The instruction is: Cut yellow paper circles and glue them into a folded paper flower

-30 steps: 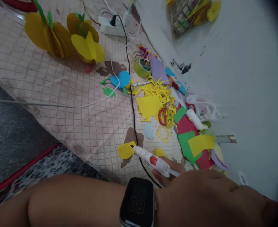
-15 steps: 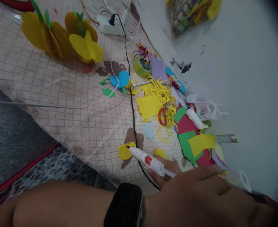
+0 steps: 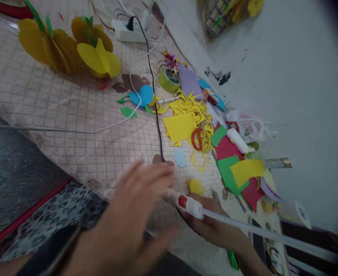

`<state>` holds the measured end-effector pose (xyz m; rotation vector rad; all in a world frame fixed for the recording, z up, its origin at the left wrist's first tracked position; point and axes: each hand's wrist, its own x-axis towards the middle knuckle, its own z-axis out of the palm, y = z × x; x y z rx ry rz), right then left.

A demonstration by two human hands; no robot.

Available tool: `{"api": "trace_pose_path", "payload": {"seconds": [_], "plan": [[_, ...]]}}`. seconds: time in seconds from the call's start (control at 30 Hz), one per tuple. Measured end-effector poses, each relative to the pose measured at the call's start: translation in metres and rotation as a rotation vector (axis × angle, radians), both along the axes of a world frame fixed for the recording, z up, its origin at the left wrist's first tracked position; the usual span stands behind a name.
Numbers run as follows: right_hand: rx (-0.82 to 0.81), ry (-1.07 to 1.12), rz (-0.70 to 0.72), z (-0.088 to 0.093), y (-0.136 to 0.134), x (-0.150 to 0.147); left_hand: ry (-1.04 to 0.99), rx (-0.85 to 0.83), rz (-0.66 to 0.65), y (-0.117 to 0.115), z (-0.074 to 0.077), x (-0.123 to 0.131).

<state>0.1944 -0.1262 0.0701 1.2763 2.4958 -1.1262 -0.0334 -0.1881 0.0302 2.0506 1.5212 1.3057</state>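
- Right hand [image 3: 215,232]: its fingers [image 3: 203,226] curl shut around a white glue gun [image 3: 187,206] with a red trigger, held low over a quilted pink cloth [image 3: 71,115]. A long white rod [image 3: 258,234] runs from the gun's back toward the near right.
- Left hand [image 3: 134,211]: open, its fingers [image 3: 148,176] spread wide and blurred by motion, holding nothing visible, just beside the gun's nozzle.
- Nearest paper: a yellow paper disc [image 3: 196,186] lies just far of the gun, and a pale blue paper piece [image 3: 180,157] lies farther on.
- Farther right: a heap of yellow paper scraps [image 3: 192,109], red-handled scissors [image 3: 197,138], a green tape roll [image 3: 169,80] and a white tube [image 3: 238,140].
- Far left: yellow paper flowers [image 3: 98,57] sit on the cloth, and a black cable [image 3: 156,115] crosses it from a power strip [image 3: 125,34].
- Hard to make out: the nozzle tip is blurred and partly covered by the left hand, so whether it touches anything, or whether glue is coming out, cannot be told. The right forearm runs out of view at the near edge.
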Motion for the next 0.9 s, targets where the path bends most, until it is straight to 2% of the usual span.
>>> {"api": "trace_pose_path", "payload": {"seconds": [0.07,0.13,0.23,0.37,0.53,0.7,0.8,0.9], "plan": [[0.009,-0.052,-0.03,0.0,0.003,0.002,0.143,-0.033,0.106,0.0,-0.023,-0.021],[0.023,-0.084,-0.057,0.001,0.005,-0.002,0.264,-0.065,0.123,0.001,-0.041,-0.03],[-0.024,-0.117,-0.084,0.004,0.005,-0.013,0.296,-0.092,0.106,0.004,-0.054,-0.025],[-0.116,-0.149,-0.089,0.009,0.001,-0.014,0.293,-0.128,0.095,0.009,-0.056,-0.013],[-0.083,-0.13,-0.097,0.009,0.002,0.003,0.281,-0.13,0.085,0.012,-0.057,-0.013],[-0.094,-0.169,-0.134,0.006,0.002,-0.008,0.297,-0.103,0.084,0.012,-0.058,-0.014],[-0.148,-0.206,-0.1,0.008,-0.001,-0.008,0.311,-0.104,0.076,0.011,-0.059,-0.015],[-0.12,-0.169,-0.057,0.007,0.0,0.002,0.31,-0.098,0.064,0.011,-0.06,-0.016]]}}
